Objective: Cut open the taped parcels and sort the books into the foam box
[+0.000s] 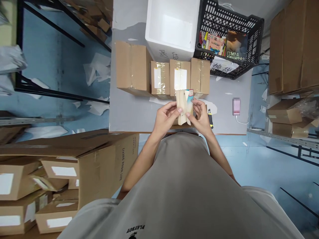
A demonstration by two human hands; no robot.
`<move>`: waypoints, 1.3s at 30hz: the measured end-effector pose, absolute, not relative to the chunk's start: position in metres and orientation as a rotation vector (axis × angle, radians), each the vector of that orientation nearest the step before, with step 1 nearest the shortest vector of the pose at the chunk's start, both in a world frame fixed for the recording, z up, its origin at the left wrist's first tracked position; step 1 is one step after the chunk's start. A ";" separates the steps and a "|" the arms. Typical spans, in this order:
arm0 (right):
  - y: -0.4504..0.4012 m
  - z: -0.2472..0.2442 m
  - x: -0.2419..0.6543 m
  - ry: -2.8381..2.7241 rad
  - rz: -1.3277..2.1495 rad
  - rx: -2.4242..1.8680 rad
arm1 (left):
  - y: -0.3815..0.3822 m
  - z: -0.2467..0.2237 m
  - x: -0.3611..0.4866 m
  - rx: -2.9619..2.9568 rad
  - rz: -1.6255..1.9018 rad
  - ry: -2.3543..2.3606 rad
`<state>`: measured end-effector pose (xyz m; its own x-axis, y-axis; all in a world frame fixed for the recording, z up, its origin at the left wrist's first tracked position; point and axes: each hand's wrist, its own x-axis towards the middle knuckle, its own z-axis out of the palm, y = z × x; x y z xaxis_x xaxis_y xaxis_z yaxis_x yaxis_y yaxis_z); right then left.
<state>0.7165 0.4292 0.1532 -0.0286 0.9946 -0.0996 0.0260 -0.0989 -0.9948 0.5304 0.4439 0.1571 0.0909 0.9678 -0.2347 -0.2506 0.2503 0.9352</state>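
Observation:
Near the table's front edge, a small book (181, 107) with cream pages and a partly blue cover is held up, partly opened, between my two hands. My left hand (164, 117) grips its left side, thumb on the pages. On the other side my right hand (201, 117) pinches the loose flap of the coloured cover. Beneath the book a strip of brown cardboard shows; the hands hide most of it. Just right of my right hand lies a black and yellow tool (210, 120), perhaps a box cutter, partly covered.
Behind the hands stand taped cardboard boxes (133, 64), a white bin (171, 31) and a black crate (230, 71) with books. A phone (236, 107) on a cable lies at right. A large carton (99, 172) with smaller boxes stands at lower left.

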 end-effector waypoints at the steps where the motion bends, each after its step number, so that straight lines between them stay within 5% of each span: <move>1: 0.429 0.153 0.719 -1.202 1.285 -1.289 | 0.445 0.158 0.530 0.861 1.101 1.080; 16: 0.426 0.152 0.716 -1.311 1.172 -1.335 | 0.450 0.141 0.528 0.615 1.026 0.989; 23: 0.442 0.075 0.693 -1.331 1.178 -1.697 | 0.459 0.090 0.568 0.680 0.986 1.110; 32: 0.463 0.084 0.744 -1.717 1.151 -2.239 | 0.444 0.026 0.532 0.987 0.960 1.661; 39: 0.468 0.076 0.724 -1.825 1.236 -2.310 | 0.444 0.001 0.532 0.928 0.863 1.655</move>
<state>0.7237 0.4683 0.0758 0.0478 0.8066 -0.5892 0.8464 -0.3459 -0.4049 0.5324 0.4444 0.0006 -0.1958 0.8876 -0.4169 0.1667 0.4490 0.8778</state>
